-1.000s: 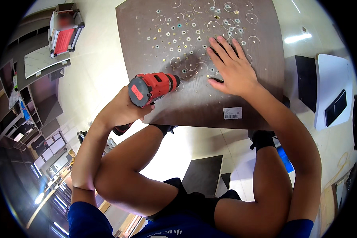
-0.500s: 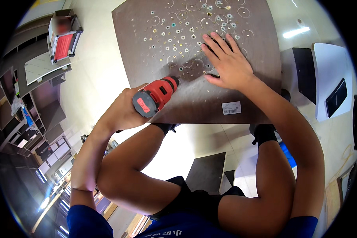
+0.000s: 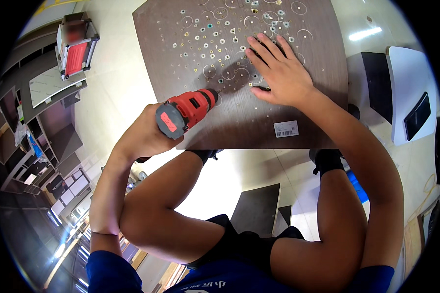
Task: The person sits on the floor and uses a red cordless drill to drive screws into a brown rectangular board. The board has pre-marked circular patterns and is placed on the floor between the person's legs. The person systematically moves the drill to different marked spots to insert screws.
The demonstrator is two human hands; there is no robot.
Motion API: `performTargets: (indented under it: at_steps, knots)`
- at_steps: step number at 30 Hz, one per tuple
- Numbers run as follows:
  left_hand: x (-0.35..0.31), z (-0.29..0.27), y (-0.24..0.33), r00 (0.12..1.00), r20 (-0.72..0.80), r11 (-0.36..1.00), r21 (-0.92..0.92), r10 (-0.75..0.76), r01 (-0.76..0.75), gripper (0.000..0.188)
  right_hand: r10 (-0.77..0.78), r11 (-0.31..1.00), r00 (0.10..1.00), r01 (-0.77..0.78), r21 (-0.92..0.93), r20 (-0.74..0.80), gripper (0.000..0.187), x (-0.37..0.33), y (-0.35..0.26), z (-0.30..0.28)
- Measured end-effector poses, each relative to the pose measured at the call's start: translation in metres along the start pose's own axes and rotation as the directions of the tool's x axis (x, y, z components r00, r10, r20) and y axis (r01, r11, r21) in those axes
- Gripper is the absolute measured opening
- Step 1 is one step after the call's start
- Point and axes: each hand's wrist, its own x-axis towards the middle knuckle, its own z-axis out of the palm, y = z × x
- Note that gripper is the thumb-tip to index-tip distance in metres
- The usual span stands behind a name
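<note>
A red and dark grey power drill [image 3: 188,110] is gripped in my left hand [image 3: 144,134], its chuck pointing away and to the right at the brown wooden board [image 3: 239,127]. The tip is close to the board beside a faint circle; whether it touches is unclear. My right hand [image 3: 283,78] lies flat on the board, fingers spread, holding nothing. Many small holes, plugs and scribed circles cover the far part of the board. A white label [image 3: 286,129] is stuck near its close edge.
To the right, a black phone [image 3: 416,115] lies on a white surface [image 3: 401,73]. Dark shelving units [image 3: 58,127] stand at the left, with a red and grey stool-like frame [image 3: 76,53] farther off. A dark panel [image 3: 256,207] is on the floor between my legs.
The drill and my left hand have shifted slightly left and away from me. My right hand stays flat on the board; the whole view has tilted a little.
</note>
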Motion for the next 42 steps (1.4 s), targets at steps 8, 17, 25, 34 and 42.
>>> performTargets:
  at_steps: [8,17,25,34,42]
  knots:
    - [0.0,-0.003,-0.014,0.999,0.009,0.999,0.025,0.034,-0.034,0.028,-0.009,1.0,1.0,0.009,0.013,-0.019,0.079,0.001,0.0,0.003]
    - [0.004,-0.004,0.008,0.997,0.013,0.989,0.127,0.074,-0.075,0.042,-0.007,1.0,1.0,0.007,-0.004,-0.019,0.081,-0.002,0.0,0.006]
    - [0.007,-0.007,0.007,0.991,0.055,0.975,0.179,0.124,-0.132,0.045,-0.013,0.999,1.0,0.013,-0.04,0.004,0.08,-0.002,0.002,0.005]
    - [0.004,-0.013,0.014,0.994,0.082,0.983,0.161,0.072,-0.084,0.042,-0.011,0.999,1.0,0.011,-0.037,-0.003,0.08,-0.003,0.002,0.007]
    - [-0.003,-0.018,0.02,0.996,0.084,0.982,0.189,0.001,-0.017,0.038,-0.012,0.999,1.0,0.012,-0.042,-0.007,0.081,-0.001,0.001,0.005]
